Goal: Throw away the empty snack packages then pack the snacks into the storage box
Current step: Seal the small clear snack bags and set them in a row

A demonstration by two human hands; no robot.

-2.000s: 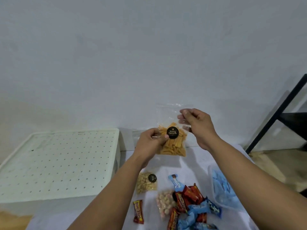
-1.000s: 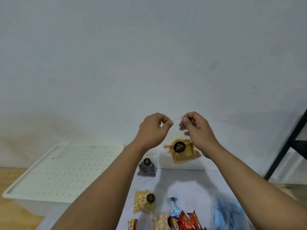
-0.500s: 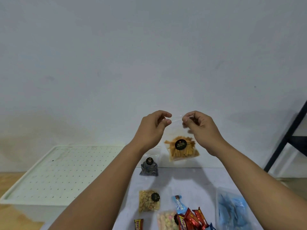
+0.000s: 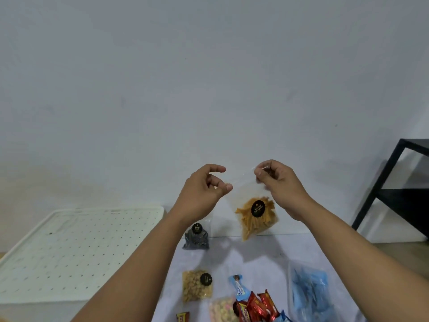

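Note:
A clear bag of orange snack sticks (image 4: 254, 217) with a round black label hangs in the air above the table. My right hand (image 4: 276, 182) pinches its top right corner. My left hand (image 4: 204, 194) is beside the bag's top left edge, fingers parted, holding nothing. On the white table (image 4: 255, 259) lie a dark snack bag (image 4: 196, 237), a bag of pale nuts (image 4: 197, 285), a bag of pastel puffs (image 4: 221, 310), and red and blue wrapped bars (image 4: 255, 303). A clear storage box (image 4: 308, 291) with blue packs inside sits at the right.
A white perforated lid (image 4: 76, 249) covers a large bin at the left, beside the table. A black metal shelf frame (image 4: 390, 182) stands at the right against the wall. A small red and yellow wrapper (image 4: 183, 317) lies at the bottom edge.
My left hand has let go of the bag's top edge and opened. The bag now hangs tilted from my right hand alone. The view has shifted slightly.

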